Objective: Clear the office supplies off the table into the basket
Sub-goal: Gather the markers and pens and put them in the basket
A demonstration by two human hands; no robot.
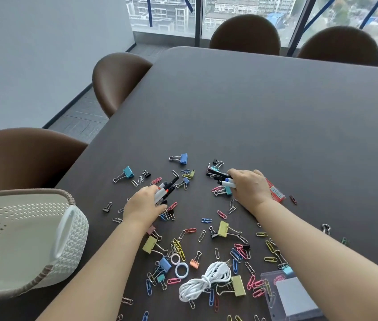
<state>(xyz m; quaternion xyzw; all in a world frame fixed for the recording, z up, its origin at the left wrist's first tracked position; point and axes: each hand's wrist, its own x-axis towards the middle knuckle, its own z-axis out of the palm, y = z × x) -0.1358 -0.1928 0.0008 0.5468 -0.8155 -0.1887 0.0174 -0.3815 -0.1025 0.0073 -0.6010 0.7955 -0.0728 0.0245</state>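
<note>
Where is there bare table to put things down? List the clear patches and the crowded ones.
Bare: the far half of the table, from the blue binder clip to the chairs; also a strip between the basket and the left hand.
Crowded: the near middle, with paper clips, binder clips and the white cable between both forearms, and around the right hand.

Your left hand (145,203) and right hand (249,187) are bare, with no gloves, rings or watch showing. Both forearms are uncovered as far as the near edge; no sleeve comes into view.
</note>
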